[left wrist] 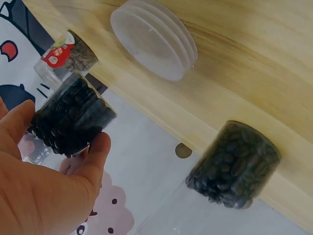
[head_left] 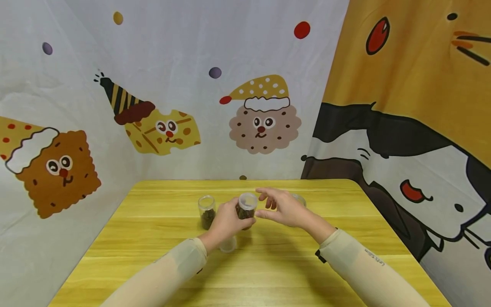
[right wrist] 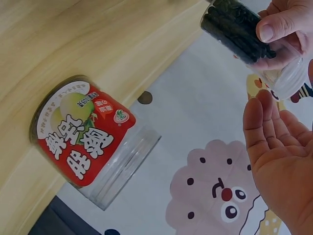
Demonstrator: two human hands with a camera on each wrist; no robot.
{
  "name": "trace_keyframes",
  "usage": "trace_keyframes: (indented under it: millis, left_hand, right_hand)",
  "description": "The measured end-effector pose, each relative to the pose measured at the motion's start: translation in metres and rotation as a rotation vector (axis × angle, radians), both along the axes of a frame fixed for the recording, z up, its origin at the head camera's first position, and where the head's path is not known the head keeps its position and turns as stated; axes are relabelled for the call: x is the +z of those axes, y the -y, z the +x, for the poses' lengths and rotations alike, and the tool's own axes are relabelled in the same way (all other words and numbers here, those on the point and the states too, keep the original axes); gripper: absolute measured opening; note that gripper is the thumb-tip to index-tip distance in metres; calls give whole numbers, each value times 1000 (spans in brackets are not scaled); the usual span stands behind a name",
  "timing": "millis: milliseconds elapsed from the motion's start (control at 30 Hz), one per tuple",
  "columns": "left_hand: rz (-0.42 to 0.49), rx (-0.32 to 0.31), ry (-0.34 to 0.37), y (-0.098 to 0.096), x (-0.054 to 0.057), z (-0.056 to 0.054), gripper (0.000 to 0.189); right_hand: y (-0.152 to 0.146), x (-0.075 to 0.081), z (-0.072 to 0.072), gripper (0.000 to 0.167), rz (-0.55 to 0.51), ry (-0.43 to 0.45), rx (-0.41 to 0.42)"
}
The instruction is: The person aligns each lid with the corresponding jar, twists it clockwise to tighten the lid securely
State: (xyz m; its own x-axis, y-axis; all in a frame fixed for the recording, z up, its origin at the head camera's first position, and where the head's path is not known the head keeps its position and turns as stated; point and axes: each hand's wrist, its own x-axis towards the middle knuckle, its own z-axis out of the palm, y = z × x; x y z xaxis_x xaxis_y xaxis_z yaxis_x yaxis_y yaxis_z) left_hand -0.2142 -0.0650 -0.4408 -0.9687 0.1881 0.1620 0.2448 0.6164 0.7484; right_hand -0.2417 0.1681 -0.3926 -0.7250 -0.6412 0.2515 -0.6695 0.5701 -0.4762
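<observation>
My left hand grips a clear jar of dark bean-like pieces above the table, slightly tilted. A whitish translucent top, apparently a lid, shows on it. Just right of this jar, my right hand is held with fingers apart and slightly bent, touching nothing. Left of the left hand stands a second clear jar, partly filled with similar dark pieces; no lid shows on it. A loose translucent lid lies on the table beneath the left wrist.
Behind the right hand stands a wider clear jar with a red label, mostly hidden in the head view. All of it is on a wooden table. A printed cloth hangs along the table's back edge.
</observation>
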Motion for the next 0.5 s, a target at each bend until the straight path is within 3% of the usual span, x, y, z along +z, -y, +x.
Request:
trace_keyframes:
  millis: [267,500]
  left_hand:
    - [17,-8,-40,-6,-5,-5,54]
    - [58,4,15,-13,-4,-9,57]
  right_hand:
    - [-8,-4,0,70,22,25,-56]
    - [-21,-6,0,70,32,28,-80]
